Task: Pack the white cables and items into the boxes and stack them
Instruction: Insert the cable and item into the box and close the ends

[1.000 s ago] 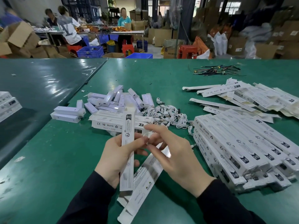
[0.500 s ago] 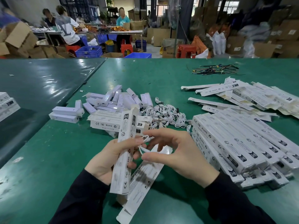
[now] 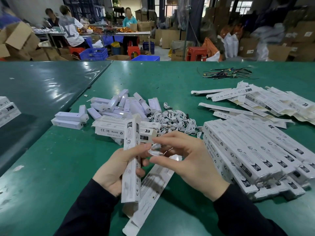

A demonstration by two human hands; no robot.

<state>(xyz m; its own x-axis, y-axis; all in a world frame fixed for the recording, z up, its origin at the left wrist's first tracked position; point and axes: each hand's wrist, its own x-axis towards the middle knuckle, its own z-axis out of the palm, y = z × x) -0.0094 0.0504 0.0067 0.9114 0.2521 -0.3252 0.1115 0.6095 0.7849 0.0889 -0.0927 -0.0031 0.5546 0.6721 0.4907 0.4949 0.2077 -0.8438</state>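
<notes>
My left hand (image 3: 115,169) grips a long white box (image 3: 131,160), held nearly upright over the green table (image 3: 68,167). My right hand (image 3: 187,160) pinches a small coiled white cable (image 3: 155,149) right beside the box. Under both hands lies a flat unfolded box (image 3: 150,196). A pile of white cables (image 3: 173,119) sits behind my hands. White lamp bars (image 3: 119,103) lie heaped to its left. Packed boxes (image 3: 255,150) are stacked in rows at my right.
Flat unfolded boxes (image 3: 247,99) are spread at the far right, with a bundle of dark wires (image 3: 225,74) behind them. Two boxes (image 3: 109,128) lie behind my left hand. More boxes (image 3: 6,109) sit at the left edge. People work at a far table.
The box in my left hand has tilted upright and risen a little. My right hand has brought the coiled cable close against the box's side.
</notes>
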